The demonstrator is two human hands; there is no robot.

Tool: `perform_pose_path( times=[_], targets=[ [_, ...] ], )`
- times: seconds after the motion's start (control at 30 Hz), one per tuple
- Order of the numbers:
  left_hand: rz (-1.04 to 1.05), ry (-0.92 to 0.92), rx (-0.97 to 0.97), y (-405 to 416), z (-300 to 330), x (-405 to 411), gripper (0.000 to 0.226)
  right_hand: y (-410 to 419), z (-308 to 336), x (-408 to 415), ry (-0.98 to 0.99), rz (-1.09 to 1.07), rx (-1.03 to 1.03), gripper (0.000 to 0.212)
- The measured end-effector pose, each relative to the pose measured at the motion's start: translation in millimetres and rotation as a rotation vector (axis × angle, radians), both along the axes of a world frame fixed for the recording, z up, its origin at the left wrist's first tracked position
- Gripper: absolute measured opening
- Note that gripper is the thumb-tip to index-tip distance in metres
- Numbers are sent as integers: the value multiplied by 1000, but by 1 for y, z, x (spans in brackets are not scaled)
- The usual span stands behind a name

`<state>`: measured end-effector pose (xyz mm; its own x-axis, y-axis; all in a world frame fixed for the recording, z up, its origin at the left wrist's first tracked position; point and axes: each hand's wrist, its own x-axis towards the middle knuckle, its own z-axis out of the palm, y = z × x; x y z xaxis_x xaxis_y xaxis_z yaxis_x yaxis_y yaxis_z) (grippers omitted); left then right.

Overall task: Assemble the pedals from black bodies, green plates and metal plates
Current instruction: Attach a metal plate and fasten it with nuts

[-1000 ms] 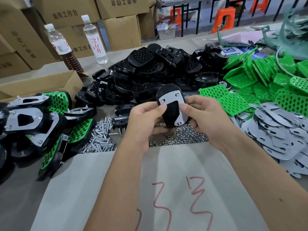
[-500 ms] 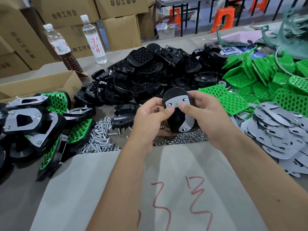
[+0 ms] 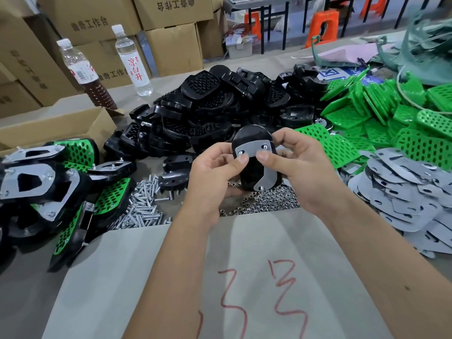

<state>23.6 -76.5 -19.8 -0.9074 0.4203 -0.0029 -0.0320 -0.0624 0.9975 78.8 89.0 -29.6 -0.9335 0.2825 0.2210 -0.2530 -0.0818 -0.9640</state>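
1. Head view: both hands hold one black pedal body (image 3: 252, 165) above the counter (image 3: 171, 77), near centre frame.
2. A metal plate (image 3: 254, 149) lies on the upturned face of the body; screw ends show through its holes at the top corners and at its lower tip.
3. Left hand (image 3: 215, 177): grip pinches the left edge of the body, thumb pressed on the plate.
4. Right hand (image 3: 305, 167): grip pinches the right edge, thumb tip on the plate, fingers curled behind.
5. Directly below the hands: loose nuts (image 3: 266, 199) in a heap; to their left, a pile of screws (image 3: 144, 204).
6. Behind the held part: a large heap of black bodies (image 3: 208, 106), partly hidden by the hands.
7. Right side: green plates (image 3: 381, 118) stacked and scattered; nearer, grey metal plates (image 3: 403, 192) overlapping.
8. Left side: assembled pedals (image 3: 49, 182) piled beside a cardboard box (image 3: 49, 128).
9. Two bottles (image 3: 132, 59) stand at the far left of the counter; a grey sheet (image 3: 195, 277) with red marks lies under the forearms.
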Motion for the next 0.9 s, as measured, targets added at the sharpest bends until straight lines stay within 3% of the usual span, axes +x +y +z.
perform_pose_path(
  times=[0.3, 0.4, 0.47, 0.57, 0.63, 0.73, 0.83, 0.9],
  targets=[
    [46, -52, 78, 27, 8, 9, 1, 16, 3, 0, 1, -78, 63, 5],
    [113, -68, 79, 53, 10, 5, 6, 26, 5, 1, -59, -77, 48, 16],
    [123, 23, 29, 70, 14, 3, 7, 34, 6, 5, -65, -91, -37, 14],
    [143, 153, -116, 79, 14, 5, 13, 43, 8, 9, -38, -281, -115, 7],
    [179, 429, -398, 76, 6, 4, 13, 50, 9, 9, -50, -431, -176, 4],
    [-66, 878, -778, 67, -11, 7, 29, 58, 8, 8, -63, -576, -287, 5],
    [-109, 937, -813, 66, -18, 7, 51, 59, 6, 7, -54, -606, -321, 5],
    [-75, 889, -831, 64, -19, 4, 50, 57, 5, 6, -53, -610, -321, 5]
  ],
)
